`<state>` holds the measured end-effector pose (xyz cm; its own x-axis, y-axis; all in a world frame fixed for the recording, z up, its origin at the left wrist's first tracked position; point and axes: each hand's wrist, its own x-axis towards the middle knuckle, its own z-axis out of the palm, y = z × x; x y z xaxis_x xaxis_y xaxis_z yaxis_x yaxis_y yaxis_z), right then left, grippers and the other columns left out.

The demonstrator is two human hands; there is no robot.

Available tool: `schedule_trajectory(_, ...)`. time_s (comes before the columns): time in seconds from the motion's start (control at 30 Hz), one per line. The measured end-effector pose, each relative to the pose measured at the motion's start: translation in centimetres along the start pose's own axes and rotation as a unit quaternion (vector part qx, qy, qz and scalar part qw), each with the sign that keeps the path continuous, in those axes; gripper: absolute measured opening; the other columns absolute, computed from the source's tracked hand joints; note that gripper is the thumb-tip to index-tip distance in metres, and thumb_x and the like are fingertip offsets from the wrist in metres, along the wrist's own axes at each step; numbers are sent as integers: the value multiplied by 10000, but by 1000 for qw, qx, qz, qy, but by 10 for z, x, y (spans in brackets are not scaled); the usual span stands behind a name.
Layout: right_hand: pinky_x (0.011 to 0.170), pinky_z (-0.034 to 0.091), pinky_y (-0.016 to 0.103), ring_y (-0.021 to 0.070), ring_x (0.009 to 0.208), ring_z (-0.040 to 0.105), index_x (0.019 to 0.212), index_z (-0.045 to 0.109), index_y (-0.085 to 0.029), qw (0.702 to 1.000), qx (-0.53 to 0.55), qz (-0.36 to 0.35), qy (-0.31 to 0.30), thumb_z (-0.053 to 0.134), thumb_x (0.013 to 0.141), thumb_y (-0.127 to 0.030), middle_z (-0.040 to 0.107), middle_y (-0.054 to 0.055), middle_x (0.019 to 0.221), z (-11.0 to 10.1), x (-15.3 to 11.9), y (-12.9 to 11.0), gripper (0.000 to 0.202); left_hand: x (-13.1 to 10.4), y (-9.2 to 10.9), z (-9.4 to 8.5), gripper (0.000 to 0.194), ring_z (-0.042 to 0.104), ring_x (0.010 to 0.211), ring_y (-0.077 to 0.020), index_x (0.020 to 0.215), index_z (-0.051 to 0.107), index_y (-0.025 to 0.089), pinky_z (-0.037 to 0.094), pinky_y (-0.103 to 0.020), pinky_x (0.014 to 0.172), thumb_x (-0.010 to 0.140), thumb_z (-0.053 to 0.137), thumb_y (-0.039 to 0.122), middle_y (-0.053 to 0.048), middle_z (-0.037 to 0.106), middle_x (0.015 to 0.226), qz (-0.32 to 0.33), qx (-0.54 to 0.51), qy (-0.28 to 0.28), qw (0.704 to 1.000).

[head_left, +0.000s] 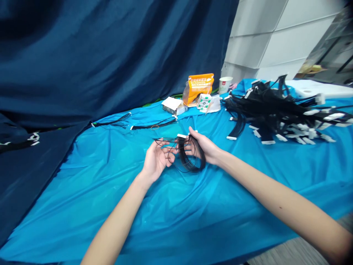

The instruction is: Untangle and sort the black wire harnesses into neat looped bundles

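Observation:
Between my two hands, a black wire harness (pixel 193 167) is bent into a loop above the blue cloth. It carries a white connector (pixel 181 136) at its top. My right hand (pixel 205 145) grips the loop from the right, thumb up and fingers behind the wires. On the other side, my left hand (pixel 157 160) has its fingers curled around the loose thin wire ends that stick out to the left. Part of the fingertips of both hands is hidden behind the wires.
A big pile of black harnesses (pixel 270 106) with white connectors lies at right. Two separate harnesses (pixel 154 127) (pixel 113 120) lie ahead. Behind stand an orange pouch (pixel 200 86), a small box (pixel 174 105), a milk carton (pixel 204 102) and a paper cup (pixel 225 84). A dark blue curtain (pixel 110 55) hangs behind.

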<state>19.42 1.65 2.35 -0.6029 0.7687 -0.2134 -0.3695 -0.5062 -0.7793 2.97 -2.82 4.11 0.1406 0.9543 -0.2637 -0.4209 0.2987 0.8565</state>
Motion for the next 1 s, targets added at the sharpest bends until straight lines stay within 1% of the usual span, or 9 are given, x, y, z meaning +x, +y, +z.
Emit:
schedule_trajectory(0.13, 625, 518, 242, 158, 642, 649, 790, 617, -116, 1000, 0, -4, -7, 275, 936, -453, 672, 104, 719, -1, 0, 0, 502, 0, 0, 1, 164, 565, 487, -131, 778, 501, 172, 393, -216, 417, 752, 445, 324, -44, 617, 637, 43, -24, 23, 998)
schedule_trajectory(0.23, 623, 515, 241, 155, 628, 645, 769, 609, -116, 1000, -2, -5, -5, 271, 938, -448, 668, 105, 702, 0, 0, -1, 503, -1, -1, 0, 128, 612, 622, -147, 797, 497, 174, 458, -246, 543, 687, 451, 222, -51, 642, 711, 91, -42, 35, 994)
schedule_trajectory(0.33, 641, 517, 248, 156, 631, 646, 751, 599, -116, 1000, -1, -11, 1, 251, 945, -436, 666, 105, 699, 1, -1, -1, 511, -1, -2, 1, 253, 623, 787, -151, 844, 491, 183, 470, -269, 692, 604, 462, 108, -46, 660, 832, 130, -45, 27, 990)
schedule_trajectory(0.4, 640, 517, 248, 156, 630, 646, 758, 598, -116, 1000, -2, -11, 3, 250, 946, -434, 668, 106, 706, 2, -1, -2, 507, -2, -2, 1, 303, 616, 829, -151, 873, 495, 188, 458, -271, 723, 588, 466, 89, -45, 659, 890, 145, -52, 8, 988)
schedule_trajectory(0.57, 661, 521, 260, 164, 666, 653, 801, 610, -116, 1000, -2, -9, -3, 264, 935, -462, 675, 112, 756, 1, 0, -1, 507, -2, -1, 0, 265, 609, 851, -186, 910, 528, 163, 453, -297, 718, 667, 451, 233, -91, 649, 921, 178, -87, -34, 980)
schedule_trajectory(0.7, 657, 522, 259, 166, 666, 653, 798, 614, -116, 1000, -1, -2, 4, 275, 931, -468, 673, 108, 754, 1, 0, 0, 506, 3, -5, -1, 246, 617, 766, -139, 914, 480, 179, 446, -248, 680, 680, 556, 181, -57, 660, 872, 213, -57, 19, 975)
schedule_trajectory(0.8, 633, 519, 245, 160, 642, 647, 805, 625, -106, 1000, -7, 2, 5, 261, 934, -465, 668, 107, 727, 1, 0, 0, 527, 5, -7, -1, 333, 613, 723, -114, 887, 439, 189, 450, -220, 652, 647, 670, 184, -22, 654, 811, 221, -37, 48, 973)
schedule_trajectory(0.9, 611, 515, 234, 158, 635, 645, 829, 634, -94, 1000, -11, 6, -1, 246, 938, -461, 665, 109, 707, 2, -1, -1, 545, 4, -7, -1, 413, 574, 587, -84, 862, 409, 195, 436, -191, 562, 604, 731, 206, 26, 616, 691, 204, -13, 86, 975)
schedule_trajectory(1.0, 627, 519, 234, 162, 657, 650, 846, 635, -86, 1000, -16, 15, -6, 247, 937, -465, 667, 114, 728, 2, -1, -1, 550, 3, -6, -1, 402, 475, 423, -67, 815, 390, 197, 360, -174, 420, 627, 722, 323, 71, 521, 554, 162, 35, 125, 978)
